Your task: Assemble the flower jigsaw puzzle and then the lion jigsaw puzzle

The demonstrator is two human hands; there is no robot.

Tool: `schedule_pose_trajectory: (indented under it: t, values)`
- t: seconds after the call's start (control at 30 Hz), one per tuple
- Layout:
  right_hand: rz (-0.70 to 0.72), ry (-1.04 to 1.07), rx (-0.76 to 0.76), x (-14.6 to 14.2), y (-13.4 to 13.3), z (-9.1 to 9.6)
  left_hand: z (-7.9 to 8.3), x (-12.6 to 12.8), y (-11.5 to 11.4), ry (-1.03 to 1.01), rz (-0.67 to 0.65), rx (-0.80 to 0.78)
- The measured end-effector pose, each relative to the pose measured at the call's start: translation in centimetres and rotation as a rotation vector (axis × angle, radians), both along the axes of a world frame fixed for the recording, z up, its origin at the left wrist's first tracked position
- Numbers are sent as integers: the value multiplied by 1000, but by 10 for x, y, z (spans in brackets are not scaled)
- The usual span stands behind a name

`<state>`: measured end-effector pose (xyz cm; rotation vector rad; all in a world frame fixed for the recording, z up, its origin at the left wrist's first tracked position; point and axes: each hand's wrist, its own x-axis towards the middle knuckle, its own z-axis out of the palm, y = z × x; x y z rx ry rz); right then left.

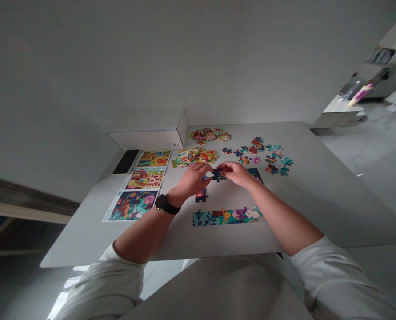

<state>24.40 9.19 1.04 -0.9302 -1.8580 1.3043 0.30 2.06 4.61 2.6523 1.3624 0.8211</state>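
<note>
My left hand (194, 178) and my right hand (237, 173) meet over the middle of the white table (318, 195). Both pinch a dark blue puzzle piece (218, 174) between their fingertips. A black watch sits on my left wrist. Below the hands lies a joined strip of puzzle pieces (227, 216) with leaves and flowers. A single dark piece (201, 195) rests near my left wrist. A dark joined section (256, 174) shows partly behind my right hand.
Loose teal and red pieces (267, 156) are scattered at the back right. Two heaps of colourful pieces (198, 155) lie behind the hands. A sheet of three reference pictures (141, 184), a black phone (126, 161) and a white box (151, 129) sit at the left.
</note>
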Motion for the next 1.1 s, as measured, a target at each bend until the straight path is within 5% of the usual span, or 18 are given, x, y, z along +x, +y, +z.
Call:
schedule_pose_trajectory:
  t: [0.27,0.63,1.1]
  values:
    - [-65,-14,36,6,-1,5,-8,6,1,-75,-12,-31]
    - [65,-282,661,4,-13,7,-21,-10,2,-110,23,-27]
    - [49,-608,744,-12,-16,-11,-27,-46,8,81,2,-234]
